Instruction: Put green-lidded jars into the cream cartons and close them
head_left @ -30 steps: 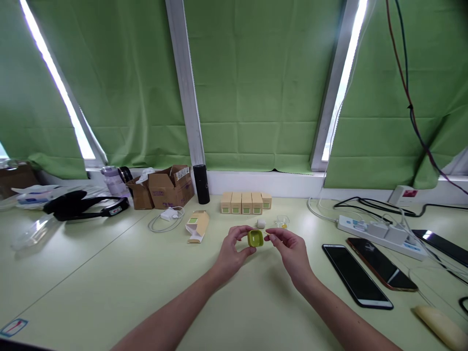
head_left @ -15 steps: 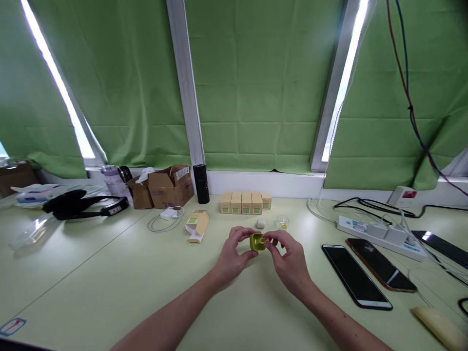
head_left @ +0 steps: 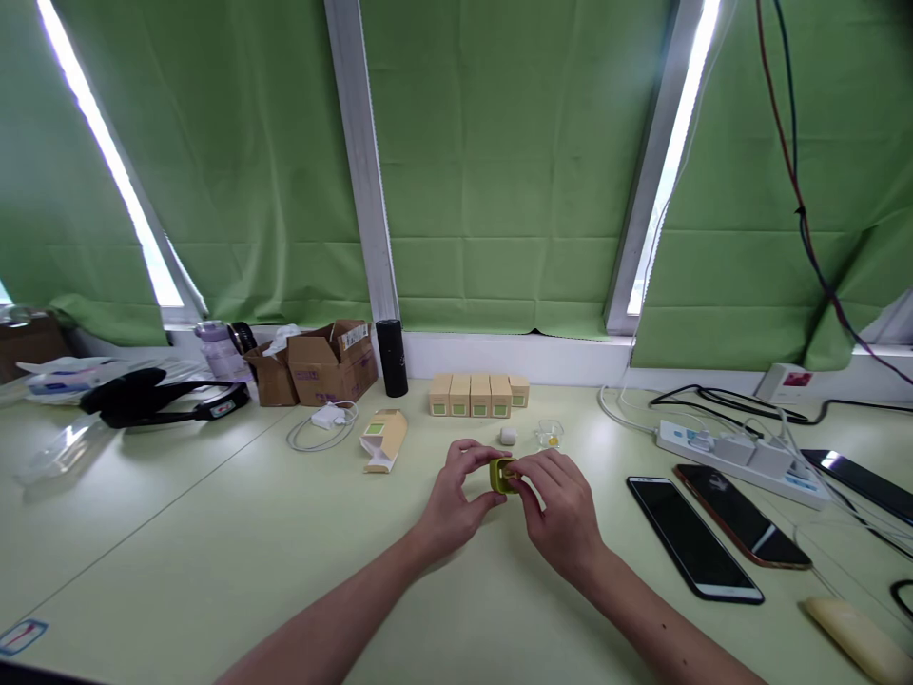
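A small hollow yellow-green case cover [head_left: 495, 476] is held just above the table, its opening turned toward me. My left hand [head_left: 456, 495] pinches it from the left, thumb below and fingers above. My right hand [head_left: 560, 499] is closed at the cover's right side, fingertips at the opening. Those fingers hide the right part of the cover, and whether they hold a smaller piece is unclear. Behind my hands lie a small white case [head_left: 508, 436] and a clear plastic piece [head_left: 549, 434] with a yellow spot.
Several small tan boxes [head_left: 471, 395] stand in a row at the back. An opened tan box [head_left: 385, 440] lies to the left, near a white charger [head_left: 329, 416]. To the right are two phones [head_left: 694, 539] and a power strip [head_left: 742, 463]. A black cylinder [head_left: 392, 358] stands by cardboard boxes [head_left: 332, 366].
My right hand has rolled over so its back shows more, and its fingers have closed in on the cover's opening. The cover has turned and shifted slightly right.
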`<action>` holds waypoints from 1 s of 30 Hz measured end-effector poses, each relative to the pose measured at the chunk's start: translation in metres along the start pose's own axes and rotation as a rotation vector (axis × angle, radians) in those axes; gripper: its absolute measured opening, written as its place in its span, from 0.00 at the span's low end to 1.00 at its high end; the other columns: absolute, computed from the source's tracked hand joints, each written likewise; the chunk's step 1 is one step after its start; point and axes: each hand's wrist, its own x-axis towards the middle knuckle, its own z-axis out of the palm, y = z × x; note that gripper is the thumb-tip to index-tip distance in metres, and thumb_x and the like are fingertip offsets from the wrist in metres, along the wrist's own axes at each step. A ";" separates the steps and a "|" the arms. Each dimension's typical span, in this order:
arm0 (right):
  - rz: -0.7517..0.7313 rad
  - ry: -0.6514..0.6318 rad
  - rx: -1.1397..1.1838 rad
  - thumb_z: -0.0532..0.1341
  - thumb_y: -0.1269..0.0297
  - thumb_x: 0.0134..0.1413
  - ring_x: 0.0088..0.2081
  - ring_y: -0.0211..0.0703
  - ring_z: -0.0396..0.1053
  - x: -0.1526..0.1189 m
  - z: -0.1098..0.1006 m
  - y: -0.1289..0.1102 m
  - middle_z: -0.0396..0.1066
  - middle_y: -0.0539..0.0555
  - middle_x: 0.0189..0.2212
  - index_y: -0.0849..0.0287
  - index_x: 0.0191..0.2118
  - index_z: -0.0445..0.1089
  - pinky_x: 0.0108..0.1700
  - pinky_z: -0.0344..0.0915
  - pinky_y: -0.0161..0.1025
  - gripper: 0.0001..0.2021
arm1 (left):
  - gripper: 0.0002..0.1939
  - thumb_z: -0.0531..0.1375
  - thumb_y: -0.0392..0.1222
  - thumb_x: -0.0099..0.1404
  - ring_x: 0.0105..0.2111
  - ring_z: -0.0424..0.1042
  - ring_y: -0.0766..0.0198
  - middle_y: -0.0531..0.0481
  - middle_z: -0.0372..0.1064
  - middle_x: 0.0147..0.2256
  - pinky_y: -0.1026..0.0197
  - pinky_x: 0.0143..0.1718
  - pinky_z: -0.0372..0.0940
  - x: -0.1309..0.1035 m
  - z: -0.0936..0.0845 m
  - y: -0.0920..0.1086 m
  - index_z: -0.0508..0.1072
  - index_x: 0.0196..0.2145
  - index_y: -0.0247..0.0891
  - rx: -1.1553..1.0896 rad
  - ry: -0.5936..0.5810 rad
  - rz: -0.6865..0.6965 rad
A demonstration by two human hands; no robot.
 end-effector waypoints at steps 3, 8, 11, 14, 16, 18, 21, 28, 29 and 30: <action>-0.010 0.026 -0.016 0.55 0.72 0.67 0.40 0.49 0.71 0.001 -0.001 -0.002 0.78 0.58 0.39 0.55 0.43 0.75 0.42 0.66 0.47 0.11 | 0.28 0.68 0.25 0.55 0.58 0.66 0.49 0.44 0.68 0.50 0.45 0.62 0.65 0.000 0.000 -0.001 0.79 0.50 0.48 0.008 -0.015 0.010; -0.089 0.100 -0.009 0.55 0.75 0.66 0.38 0.49 0.70 0.003 0.000 -0.002 0.78 0.57 0.37 0.56 0.45 0.75 0.41 0.66 0.47 0.12 | 0.27 0.67 0.25 0.56 0.58 0.66 0.51 0.45 0.66 0.50 0.44 0.63 0.65 -0.001 0.000 -0.001 0.78 0.51 0.47 0.020 -0.021 0.030; -0.154 0.145 0.006 0.57 0.79 0.64 0.38 0.48 0.68 0.003 0.000 -0.001 0.78 0.56 0.37 0.58 0.47 0.74 0.40 0.66 0.46 0.13 | 0.27 0.67 0.25 0.56 0.57 0.66 0.52 0.46 0.66 0.49 0.44 0.63 0.66 -0.001 0.000 0.000 0.77 0.51 0.46 0.026 -0.019 0.043; -0.178 0.142 -0.002 0.57 0.80 0.63 0.38 0.48 0.68 0.003 0.001 0.000 0.78 0.56 0.38 0.58 0.49 0.73 0.39 0.66 0.46 0.15 | 0.28 0.67 0.24 0.55 0.58 0.65 0.51 0.46 0.67 0.49 0.44 0.63 0.65 -0.001 0.000 -0.001 0.77 0.52 0.46 0.041 -0.021 0.051; -0.184 0.139 -0.011 0.57 0.80 0.62 0.38 0.49 0.68 0.002 0.001 0.001 0.78 0.57 0.38 0.58 0.50 0.73 0.39 0.66 0.46 0.16 | 0.29 0.67 0.24 0.55 0.58 0.65 0.51 0.46 0.67 0.49 0.44 0.63 0.65 -0.001 0.000 -0.002 0.77 0.52 0.46 0.043 -0.023 0.056; -0.190 0.135 -0.021 0.57 0.80 0.62 0.38 0.50 0.68 0.002 0.001 0.001 0.78 0.56 0.38 0.58 0.50 0.73 0.39 0.66 0.47 0.16 | 0.29 0.67 0.23 0.55 0.58 0.65 0.52 0.46 0.66 0.49 0.44 0.63 0.66 -0.001 0.000 -0.002 0.77 0.52 0.46 0.041 -0.023 0.061; -0.204 0.133 -0.028 0.57 0.80 0.62 0.38 0.49 0.68 0.002 0.000 0.002 0.78 0.56 0.38 0.58 0.49 0.72 0.39 0.66 0.46 0.15 | 0.29 0.67 0.23 0.55 0.58 0.65 0.52 0.46 0.66 0.49 0.44 0.63 0.66 -0.001 -0.001 -0.003 0.77 0.52 0.46 0.043 -0.025 0.066; -0.193 0.118 -0.058 0.58 0.78 0.63 0.38 0.48 0.67 0.003 0.000 0.003 0.75 0.57 0.37 0.59 0.46 0.72 0.39 0.64 0.45 0.10 | 0.29 0.67 0.24 0.56 0.58 0.66 0.51 0.45 0.66 0.50 0.43 0.63 0.66 -0.001 0.000 -0.002 0.77 0.52 0.46 0.057 -0.024 0.062; -0.191 0.116 -0.063 0.58 0.78 0.64 0.37 0.48 0.67 0.004 0.000 0.003 0.75 0.57 0.36 0.59 0.45 0.72 0.39 0.64 0.45 0.10 | 0.29 0.67 0.24 0.56 0.58 0.66 0.51 0.45 0.66 0.50 0.43 0.63 0.66 -0.002 0.000 -0.001 0.77 0.52 0.46 0.055 -0.025 0.062; -0.192 0.113 -0.066 0.58 0.78 0.64 0.37 0.48 0.66 0.004 0.000 0.002 0.74 0.57 0.36 0.59 0.45 0.72 0.39 0.63 0.44 0.10 | 0.29 0.67 0.24 0.56 0.58 0.66 0.51 0.45 0.66 0.50 0.44 0.63 0.66 -0.002 0.000 -0.001 0.77 0.52 0.46 0.053 -0.027 0.063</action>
